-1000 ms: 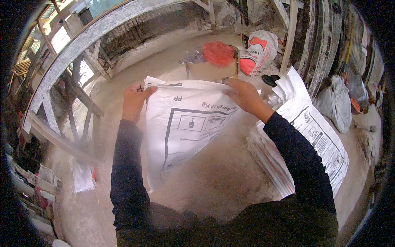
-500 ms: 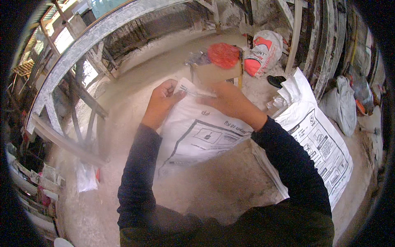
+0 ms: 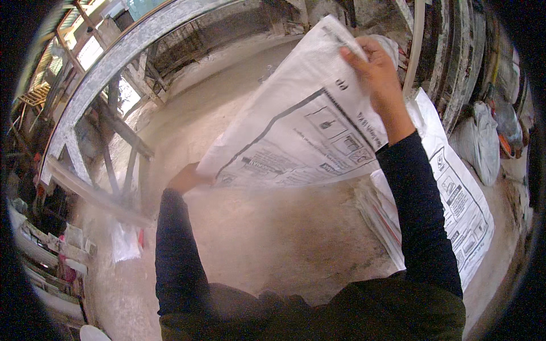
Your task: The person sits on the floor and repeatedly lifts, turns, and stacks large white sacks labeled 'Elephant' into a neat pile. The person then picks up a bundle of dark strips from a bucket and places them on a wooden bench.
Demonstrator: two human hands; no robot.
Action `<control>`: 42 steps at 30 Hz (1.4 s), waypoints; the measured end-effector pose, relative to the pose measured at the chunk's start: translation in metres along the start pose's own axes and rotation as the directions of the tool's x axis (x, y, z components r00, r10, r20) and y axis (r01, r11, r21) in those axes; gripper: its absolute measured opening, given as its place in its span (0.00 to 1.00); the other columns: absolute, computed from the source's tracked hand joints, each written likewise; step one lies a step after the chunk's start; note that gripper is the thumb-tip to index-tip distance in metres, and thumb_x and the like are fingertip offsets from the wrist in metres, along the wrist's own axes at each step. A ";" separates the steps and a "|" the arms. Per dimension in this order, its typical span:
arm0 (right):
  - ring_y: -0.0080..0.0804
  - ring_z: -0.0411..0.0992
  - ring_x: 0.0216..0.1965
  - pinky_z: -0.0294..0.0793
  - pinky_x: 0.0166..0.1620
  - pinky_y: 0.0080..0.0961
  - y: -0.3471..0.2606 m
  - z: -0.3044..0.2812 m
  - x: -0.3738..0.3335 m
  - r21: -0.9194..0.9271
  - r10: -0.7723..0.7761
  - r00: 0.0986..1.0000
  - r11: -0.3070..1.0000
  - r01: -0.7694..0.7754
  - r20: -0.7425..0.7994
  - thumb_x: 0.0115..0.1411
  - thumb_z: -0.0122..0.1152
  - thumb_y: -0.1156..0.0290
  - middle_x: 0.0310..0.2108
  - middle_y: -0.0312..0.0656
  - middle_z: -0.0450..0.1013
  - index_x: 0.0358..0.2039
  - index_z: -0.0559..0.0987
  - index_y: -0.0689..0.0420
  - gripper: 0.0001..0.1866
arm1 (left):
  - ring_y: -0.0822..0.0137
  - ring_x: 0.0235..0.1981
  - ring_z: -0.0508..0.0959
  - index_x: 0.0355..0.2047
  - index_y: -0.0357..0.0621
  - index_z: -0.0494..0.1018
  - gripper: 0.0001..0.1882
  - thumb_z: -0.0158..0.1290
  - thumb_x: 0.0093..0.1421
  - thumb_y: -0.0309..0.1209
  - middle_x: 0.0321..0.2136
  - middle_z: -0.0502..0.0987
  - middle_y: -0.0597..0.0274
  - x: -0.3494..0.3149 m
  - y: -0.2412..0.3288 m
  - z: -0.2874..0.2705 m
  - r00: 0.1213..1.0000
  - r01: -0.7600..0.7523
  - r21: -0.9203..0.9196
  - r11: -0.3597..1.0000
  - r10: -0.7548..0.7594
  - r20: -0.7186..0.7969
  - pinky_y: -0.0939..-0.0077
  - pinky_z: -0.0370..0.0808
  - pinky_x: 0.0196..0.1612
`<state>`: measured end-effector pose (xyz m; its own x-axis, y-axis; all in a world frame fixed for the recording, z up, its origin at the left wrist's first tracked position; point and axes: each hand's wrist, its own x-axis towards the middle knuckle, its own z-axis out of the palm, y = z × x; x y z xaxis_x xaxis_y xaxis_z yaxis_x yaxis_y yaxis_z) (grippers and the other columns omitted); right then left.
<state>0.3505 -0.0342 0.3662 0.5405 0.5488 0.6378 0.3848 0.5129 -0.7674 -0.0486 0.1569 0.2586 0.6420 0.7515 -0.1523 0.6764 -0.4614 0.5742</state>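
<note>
Head view: the right hand pinches the white sack's upper edge; the sack slants down-left from that grip to the left hand — its closure too blurred to tell. Likely light, limp, slightly slippery — best held by corners.

White sack, flat, black print upside down; held up aslant, one end high right, other low left.

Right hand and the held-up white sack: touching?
Touching: the head view shows the right hand gripping the sack by its edge, thumb over its printed face.
</note>
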 end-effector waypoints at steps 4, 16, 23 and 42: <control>0.20 0.67 0.27 0.65 0.32 0.16 -0.010 -0.026 0.009 0.177 -0.057 0.997 0.983 0.047 0.047 0.49 0.61 0.64 0.27 0.34 0.71 0.31 0.73 0.56 0.12 | 0.65 0.30 0.72 0.34 0.35 0.71 0.17 0.53 0.49 0.37 0.28 0.75 0.56 0.001 -0.015 -0.002 0.963 -0.085 0.139 0.987 0.117 -0.241 0.73 0.66 0.36; 0.23 0.68 0.31 0.66 0.35 0.17 -0.022 -0.078 0.023 0.148 -0.095 0.984 0.982 0.117 -0.151 0.49 0.61 0.67 0.29 0.36 0.71 0.34 0.72 0.57 0.13 | 0.68 0.36 0.71 0.41 0.41 0.68 0.18 0.54 0.49 0.30 0.33 0.72 0.61 0.002 -0.021 0.005 0.879 -0.222 -0.120 0.968 0.145 -0.453 0.76 0.65 0.43; 0.29 0.71 0.36 0.71 0.37 0.22 -0.032 -0.106 0.033 0.420 -0.043 0.985 0.901 0.110 -0.166 0.48 0.62 0.71 0.34 0.41 0.72 0.38 0.68 0.57 0.17 | 0.63 0.48 0.67 0.49 0.38 0.63 0.29 0.58 0.45 0.28 0.43 0.70 0.56 0.003 -0.025 0.041 0.993 -0.074 -0.349 0.934 0.038 -0.110 0.73 0.62 0.50; 0.31 0.70 0.38 0.69 0.39 0.23 -0.041 -0.178 0.034 0.176 -0.074 0.904 0.971 0.162 -0.422 0.46 0.64 0.68 0.38 0.45 0.69 0.46 0.66 0.62 0.27 | 0.67 0.38 0.73 0.47 0.38 0.63 0.21 0.49 0.55 0.33 0.40 0.71 0.57 0.017 -0.050 0.050 0.928 0.355 -0.700 0.620 -0.143 0.345 0.74 0.70 0.42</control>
<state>0.4865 -0.1536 0.4075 0.7757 0.1792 0.6052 0.3297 0.7027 -0.6306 -0.0536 0.1690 0.1875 0.6237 0.6003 -0.5007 0.3946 0.3112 0.8646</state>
